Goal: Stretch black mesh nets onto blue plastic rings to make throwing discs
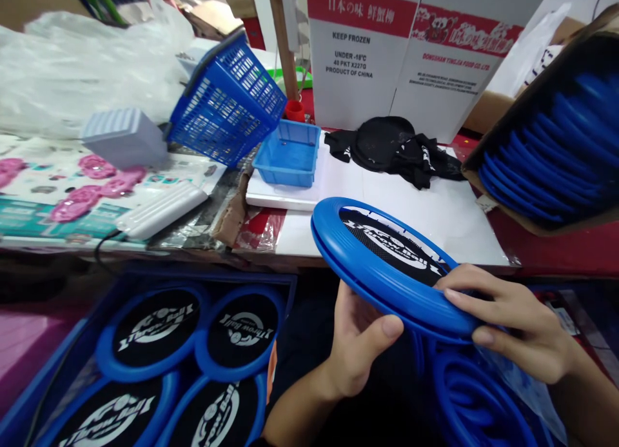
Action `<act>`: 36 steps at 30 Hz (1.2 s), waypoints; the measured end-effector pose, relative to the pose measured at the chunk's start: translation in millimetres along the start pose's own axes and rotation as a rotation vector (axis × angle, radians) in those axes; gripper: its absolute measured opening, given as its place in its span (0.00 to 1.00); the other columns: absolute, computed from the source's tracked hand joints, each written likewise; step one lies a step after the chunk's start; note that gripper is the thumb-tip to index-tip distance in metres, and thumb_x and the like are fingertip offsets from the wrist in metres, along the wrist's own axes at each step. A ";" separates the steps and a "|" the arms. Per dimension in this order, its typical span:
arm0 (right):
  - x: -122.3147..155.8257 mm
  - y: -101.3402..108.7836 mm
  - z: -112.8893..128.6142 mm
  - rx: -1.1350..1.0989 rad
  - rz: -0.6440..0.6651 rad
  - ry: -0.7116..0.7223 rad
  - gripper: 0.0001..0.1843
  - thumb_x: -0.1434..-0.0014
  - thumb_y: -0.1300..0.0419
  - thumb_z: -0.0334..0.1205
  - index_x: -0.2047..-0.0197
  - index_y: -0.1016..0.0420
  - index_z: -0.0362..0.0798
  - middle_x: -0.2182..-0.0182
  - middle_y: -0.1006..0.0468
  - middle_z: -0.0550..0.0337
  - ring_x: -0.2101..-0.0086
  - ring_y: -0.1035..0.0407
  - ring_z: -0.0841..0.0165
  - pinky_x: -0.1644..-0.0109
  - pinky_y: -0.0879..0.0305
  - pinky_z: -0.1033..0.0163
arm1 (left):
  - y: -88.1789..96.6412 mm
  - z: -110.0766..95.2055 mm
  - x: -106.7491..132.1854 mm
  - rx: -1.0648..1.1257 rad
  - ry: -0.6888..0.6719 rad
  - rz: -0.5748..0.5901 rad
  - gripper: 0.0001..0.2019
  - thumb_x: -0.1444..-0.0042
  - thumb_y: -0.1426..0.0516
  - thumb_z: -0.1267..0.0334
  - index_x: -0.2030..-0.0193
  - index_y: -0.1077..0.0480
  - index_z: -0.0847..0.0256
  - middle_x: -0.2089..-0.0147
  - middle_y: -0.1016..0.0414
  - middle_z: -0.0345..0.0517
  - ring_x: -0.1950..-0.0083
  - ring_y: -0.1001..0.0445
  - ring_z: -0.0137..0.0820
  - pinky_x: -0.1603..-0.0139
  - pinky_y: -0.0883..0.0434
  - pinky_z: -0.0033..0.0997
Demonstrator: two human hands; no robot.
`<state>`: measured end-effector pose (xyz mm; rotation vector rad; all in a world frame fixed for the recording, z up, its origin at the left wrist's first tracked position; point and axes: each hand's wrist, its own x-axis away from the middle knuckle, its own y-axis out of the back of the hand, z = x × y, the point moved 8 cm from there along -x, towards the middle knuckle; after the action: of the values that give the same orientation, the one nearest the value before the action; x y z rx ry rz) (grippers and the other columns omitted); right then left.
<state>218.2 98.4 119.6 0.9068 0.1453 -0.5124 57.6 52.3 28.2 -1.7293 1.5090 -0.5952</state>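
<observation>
Between my hands is a tilted blue throw-ball disc [372, 266] with a black mesh centre printed in white lettering; a gap runs along its rim, as between two rings. My left hand [358, 344] supports it from below, thumb near the lower edge and the other fingers hidden underneath. Gripping the near right rim, my right hand [517, 324] has its fingers on top and along the edge. Below the disc, more blue rings [478, 395] lie close to my body. Black mesh pieces [391, 147] are piled on the white board [464, 224] beyond the disc.
A blue crate [251, 279] at lower left holds several finished-looking discs. At right, a tilted carton [536, 224] is filled with blue rings. Behind stand a small blue tray [293, 153], a blue basket [227, 105] and a large white box [382, 95]. Pink pieces [99, 189] lie at left.
</observation>
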 end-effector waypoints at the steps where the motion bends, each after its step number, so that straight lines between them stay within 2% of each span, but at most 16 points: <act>1: 0.3 0.5 0.5 0.000 -0.002 -0.002 0.28 0.23 0.45 0.40 0.23 0.34 0.55 0.41 0.21 0.47 0.45 0.24 0.59 0.43 0.23 0.53 | -0.6 0.3 0.0 0.008 -0.001 0.006 0.24 0.39 0.29 0.54 0.38 0.26 0.49 0.42 0.16 0.48 0.42 0.17 0.45 0.39 0.21 0.48; 8: 1.9 -0.2 2.6 -0.002 0.007 -0.003 0.29 0.24 0.44 0.39 0.23 0.35 0.54 0.40 0.22 0.47 0.44 0.25 0.58 0.43 0.23 0.52 | 0.5 3.3 1.6 0.026 -0.010 0.005 0.24 0.39 0.30 0.54 0.37 0.27 0.49 0.40 0.17 0.47 0.40 0.19 0.45 0.37 0.22 0.48; 14: -3.2 2.2 4.7 0.022 0.021 -0.009 0.28 0.23 0.46 0.41 0.22 0.36 0.57 0.42 0.21 0.49 0.45 0.24 0.60 0.43 0.23 0.54 | 1.3 3.8 2.4 0.006 0.051 -0.057 0.35 0.42 0.28 0.52 0.29 0.33 0.49 0.41 0.18 0.52 0.41 0.19 0.48 0.38 0.22 0.51; 17: -4.0 3.4 4.7 0.017 0.028 -0.027 0.28 0.23 0.45 0.41 0.23 0.35 0.59 0.42 0.20 0.50 0.45 0.23 0.59 0.44 0.22 0.54 | -0.2 2.1 1.9 -0.001 0.063 -0.067 0.38 0.43 0.28 0.50 0.28 0.34 0.49 0.40 0.18 0.53 0.40 0.19 0.50 0.36 0.23 0.53; 21: -2.7 1.2 5.2 0.044 0.037 -0.025 0.29 0.23 0.45 0.40 0.23 0.35 0.58 0.42 0.20 0.49 0.45 0.23 0.58 0.44 0.22 0.53 | 0.7 1.0 3.2 -0.007 0.062 -0.054 0.35 0.42 0.28 0.51 0.29 0.33 0.50 0.40 0.19 0.53 0.37 0.21 0.51 0.33 0.26 0.55; 24: -1.2 -4.6 7.8 0.065 0.050 0.006 0.30 0.24 0.45 0.38 0.22 0.37 0.56 0.40 0.21 0.47 0.44 0.24 0.58 0.43 0.22 0.52 | 8.6 3.5 6.4 -0.012 0.068 -0.087 0.32 0.42 0.29 0.50 0.33 0.30 0.52 0.41 0.18 0.53 0.35 0.23 0.52 0.32 0.27 0.55; 28: 3.0 -15.5 11.3 0.135 0.039 0.039 0.31 0.26 0.42 0.34 0.23 0.36 0.52 0.40 0.20 0.44 0.43 0.24 0.57 0.43 0.21 0.51 | 26.9 10.1 10.2 -0.066 0.126 -0.209 0.30 0.44 0.28 0.45 0.39 0.25 0.56 0.45 0.16 0.53 0.41 0.19 0.50 0.36 0.24 0.52; 31: 9.4 -25.8 11.1 0.258 0.007 0.046 0.34 0.29 0.41 0.31 0.22 0.36 0.50 0.40 0.18 0.43 0.44 0.23 0.57 0.45 0.19 0.51 | 38.2 17.2 11.7 -0.076 0.207 -0.274 0.31 0.49 0.26 0.46 0.42 0.24 0.58 0.50 0.15 0.52 0.45 0.18 0.50 0.40 0.22 0.51; 33: 14.9 -35.2 8.7 0.352 -0.007 0.056 0.34 0.30 0.41 0.29 0.23 0.35 0.48 0.41 0.17 0.43 0.45 0.23 0.56 0.46 0.18 0.51 | 46.6 24.2 13.1 -0.067 0.266 -0.324 0.31 0.53 0.25 0.48 0.45 0.23 0.59 0.55 0.15 0.50 0.51 0.17 0.47 0.45 0.20 0.48; 36: 23.8 -53.0 0.8 0.469 -0.018 0.075 0.29 0.31 0.42 0.27 0.29 0.29 0.44 0.42 0.16 0.42 0.48 0.22 0.56 0.49 0.18 0.50 | 62.4 39.6 17.3 -0.067 0.379 -0.441 0.27 0.56 0.24 0.49 0.53 0.23 0.60 0.62 0.17 0.45 0.62 0.18 0.39 0.56 0.20 0.40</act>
<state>213.2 62.3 74.3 1.3843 0.1025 -0.5395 52.1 43.4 -47.0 -2.1065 1.4029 -1.1643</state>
